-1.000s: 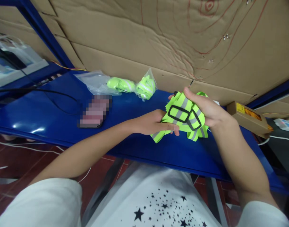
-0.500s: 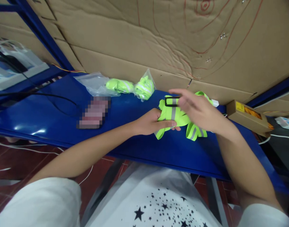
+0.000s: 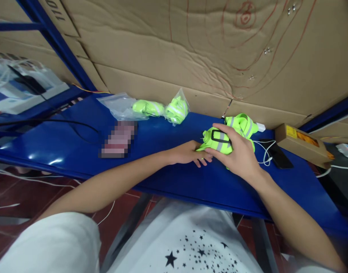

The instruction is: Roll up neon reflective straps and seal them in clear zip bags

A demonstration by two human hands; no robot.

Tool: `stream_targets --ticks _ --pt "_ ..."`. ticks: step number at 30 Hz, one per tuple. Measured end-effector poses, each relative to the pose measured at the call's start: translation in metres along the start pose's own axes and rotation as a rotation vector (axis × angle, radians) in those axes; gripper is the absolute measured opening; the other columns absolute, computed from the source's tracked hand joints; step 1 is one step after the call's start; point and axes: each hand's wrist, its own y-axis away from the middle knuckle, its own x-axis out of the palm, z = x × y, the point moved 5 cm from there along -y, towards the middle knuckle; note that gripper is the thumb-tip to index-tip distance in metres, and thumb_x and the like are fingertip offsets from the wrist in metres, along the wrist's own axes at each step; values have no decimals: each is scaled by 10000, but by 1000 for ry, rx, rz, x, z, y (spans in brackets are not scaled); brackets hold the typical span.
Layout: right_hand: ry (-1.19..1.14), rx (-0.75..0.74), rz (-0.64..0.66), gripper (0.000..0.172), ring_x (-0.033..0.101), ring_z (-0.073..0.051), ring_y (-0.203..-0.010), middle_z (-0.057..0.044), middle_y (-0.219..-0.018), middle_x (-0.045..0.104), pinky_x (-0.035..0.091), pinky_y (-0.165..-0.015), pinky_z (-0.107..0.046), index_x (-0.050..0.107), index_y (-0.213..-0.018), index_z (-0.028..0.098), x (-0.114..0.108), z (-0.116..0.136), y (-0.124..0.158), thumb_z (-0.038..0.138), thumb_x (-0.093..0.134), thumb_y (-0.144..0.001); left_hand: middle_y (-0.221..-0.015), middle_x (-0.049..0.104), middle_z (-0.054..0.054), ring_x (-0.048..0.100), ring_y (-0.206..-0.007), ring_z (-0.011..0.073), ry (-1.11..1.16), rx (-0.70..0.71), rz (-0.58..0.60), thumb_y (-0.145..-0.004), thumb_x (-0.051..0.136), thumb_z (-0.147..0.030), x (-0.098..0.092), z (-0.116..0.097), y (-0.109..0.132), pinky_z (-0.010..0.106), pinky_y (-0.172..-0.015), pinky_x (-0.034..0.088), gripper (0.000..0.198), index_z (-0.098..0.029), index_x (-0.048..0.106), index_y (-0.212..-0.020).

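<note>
Both of my hands are on a bundled fluorescent yellow-green reflective strap [image 3: 221, 147] with grey stripes and a black rectangular buckle on top. My right hand [image 3: 240, 153] wraps around it from the right, thumb at the near side and fingers over the far side. At the left end, my left hand [image 3: 188, 152] pinches the strap, its other fingers extending loosely underneath. Part of its grip is hidden by the strap. More looped yellow-green strap [image 3: 245, 124] lies behind my right hand; whether it joins the held bundle I cannot tell.
Two bagged yellow-green bundles, one long [image 3: 148, 108] and one rounder [image 3: 176, 110], rest against the cardboard wall [image 3: 162, 57]. A clear plastic bag [image 3: 118, 106] and a blurred-out pink item [image 3: 118, 139] lie left. A dark phone [image 3: 280, 156], white cable [image 3: 266, 157] and cardboard box [image 3: 299, 144] stand right.
My right hand has come down from above the strap and closed around it. The loose, spread folds are now gathered into a compact bundle. The phone and cable at right have come into view.
</note>
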Motion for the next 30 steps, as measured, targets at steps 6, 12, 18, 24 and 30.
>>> stream_targets --ticks 6,12,18,24,30 --pt "-407 306 115 674 696 -306 -1137 -71 -1283 699 588 -938 -445 576 -1267 272 17 -22 5 493 881 -708 -1014 779 107 734 -868 209 -241 55 -28 -764 847 -477 -12 -5 4 278 -691 579 540 -135 719 -1161" --pt "-921 618 312 588 752 -262 -1018 -10 -1108 768 621 -870 -403 640 -1225 323 34 -36 9 452 886 -707 -1240 733 102 707 -1112 275 -125 123 -102 -707 900 -450 -2 -14 11 370 -902 581 788 -196 591 -1385" --pt "-588 414 126 609 617 -287 -1291 -56 -1346 680 476 -1124 -484 649 -1311 287 25 -31 4 543 819 -785 -796 765 67 719 -751 199 -206 53 -245 -741 851 -530 -1 -8 10 291 -699 562 440 -132 732 -884" --pt "-394 208 204 846 600 -337 -1308 -88 -1409 641 508 -1093 -475 561 -1400 258 24 -19 6 542 900 -679 -608 690 35 672 -622 193 -266 83 -174 -735 823 -459 -3 -10 14 289 -605 521 337 -162 675 -675" --pt "-582 394 122 714 694 -311 -1174 -58 -1266 731 570 -1033 -481 643 -1324 243 26 -32 6 518 877 -708 -789 709 45 674 -723 212 -400 190 36 -721 825 -606 -9 -19 11 314 -638 542 476 -169 686 -851"
